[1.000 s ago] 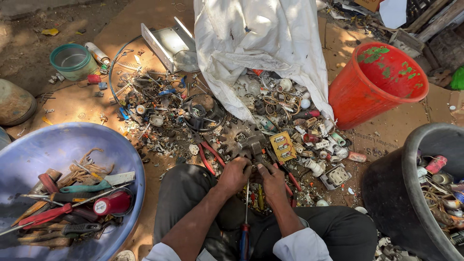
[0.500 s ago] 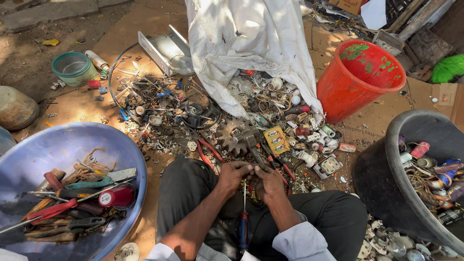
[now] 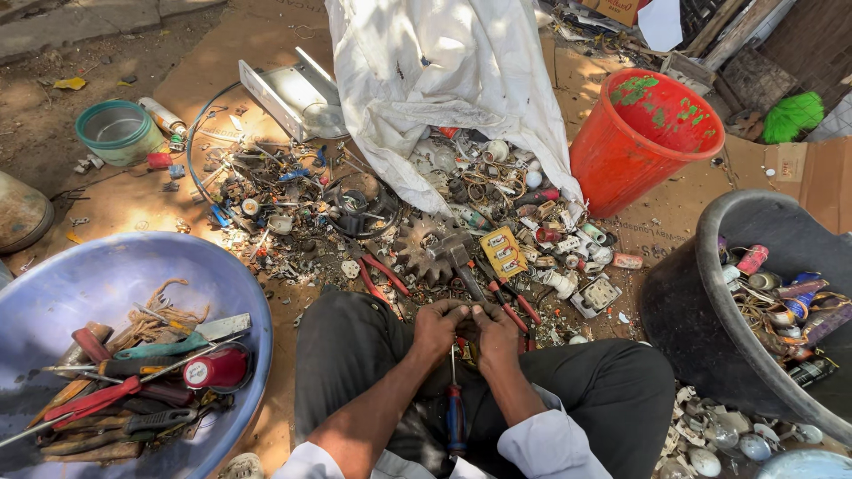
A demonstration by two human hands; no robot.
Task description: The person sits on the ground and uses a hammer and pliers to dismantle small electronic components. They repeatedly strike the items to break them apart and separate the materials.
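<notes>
While both hands, the left hand point(image 3: 437, 325) and the right hand point(image 3: 497, 330), close together around a small scrap part that they mostly hide, it looks hard, light and best pinched at its edges. One screwdriver point(image 3: 455, 410) lies just below them on the lap. Two pliers point(image 3: 383, 277) with red handles lie just beyond; one red bucket point(image 3: 652, 142) stands farther right, one blue basin point(image 3: 80, 284) far left.

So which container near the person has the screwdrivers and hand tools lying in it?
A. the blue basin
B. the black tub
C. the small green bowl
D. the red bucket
A. The blue basin at the person's left holds the red-handled screwdrivers and other tools, while the black tub holds cans and scrap.
</notes>
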